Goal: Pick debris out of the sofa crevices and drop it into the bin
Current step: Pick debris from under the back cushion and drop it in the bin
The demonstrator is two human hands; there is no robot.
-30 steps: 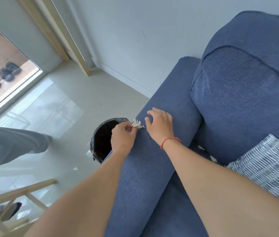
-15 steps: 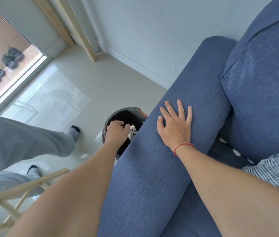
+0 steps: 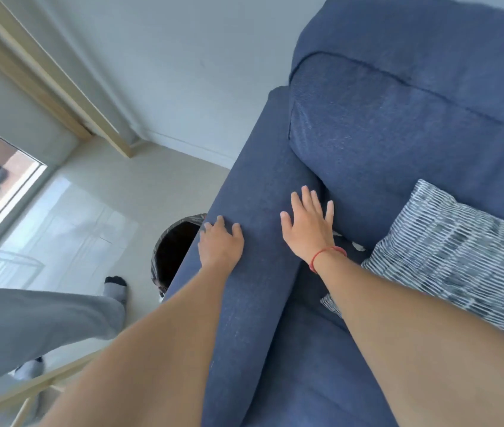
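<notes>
At frame centre, both sets of fingers (image 3: 312,200) lie spread and empty on the sofa's arm (image 3: 260,192): the left hand (image 3: 220,246) curls over its outer edge, the right hand (image 3: 306,229) rests flat near the crevice (image 3: 326,192) beside the back cushion. Neither holds debris. Just left of the arm, the black-lined bin (image 3: 172,251) stands on the floor, its contents too dark to see. White specks (image 3: 358,247) show in the seat gap by the striped pillow (image 3: 460,251), so I judge more picking remains, probably there next.
</notes>
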